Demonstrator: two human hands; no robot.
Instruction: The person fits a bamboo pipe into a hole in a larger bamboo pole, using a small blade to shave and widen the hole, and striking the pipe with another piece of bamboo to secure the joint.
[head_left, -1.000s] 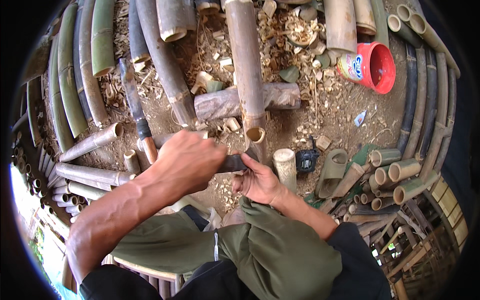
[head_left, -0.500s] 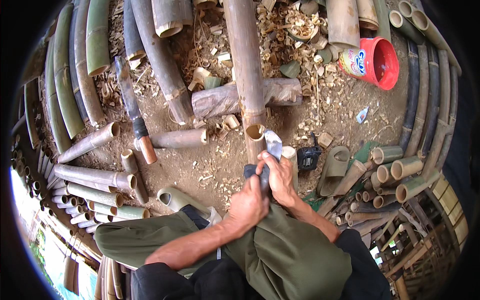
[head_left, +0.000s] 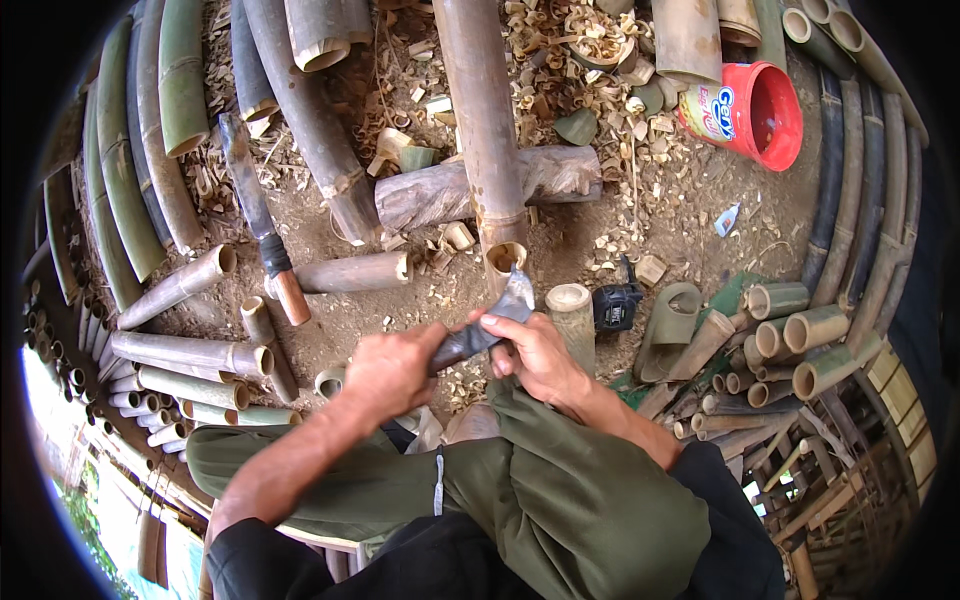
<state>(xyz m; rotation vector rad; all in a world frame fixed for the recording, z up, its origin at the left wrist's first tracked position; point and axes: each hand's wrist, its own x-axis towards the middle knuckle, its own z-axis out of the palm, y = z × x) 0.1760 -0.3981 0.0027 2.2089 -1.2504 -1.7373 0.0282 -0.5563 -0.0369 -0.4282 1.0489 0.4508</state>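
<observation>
gripping a dark grey, broad-bladed metal chopping knife [head_left: 488, 325], both hands are closed on it: the left hand [head_left: 390, 372] is wrapped in a fist around the handle end, and the right hand [head_left: 532, 352] pinches the flat of the blade between thumb and curled fingers, near the pale tip. the knife lies slanted just above the knees, tip pointing up and away toward the open end of a long brown bamboo pole [head_left: 485, 130], which runs away from the person across a short grey log [head_left: 470, 192]. the blade tip sits right at the pole's cut mouth; whether it touches cannot be told. handled well, i judge, this calls for the right fingers kept on the flat and off the edge, the left fist firm so the blade cannot twist, and the tip lined up squarely with the pole's rim. both forearms come in from below, the left bare and angled across the olive-green trousers [head_left: 520, 490], the right wrist bent inward. just right of the blade stands a short pale bamboo stub [head_left: 573, 312], then a small black tool [head_left: 617, 303]; a red plastic bucket [head_left: 745, 112] lies well apart at upper right, with cut bamboo tubes [head_left: 795, 335] stacked at the right.
</observation>
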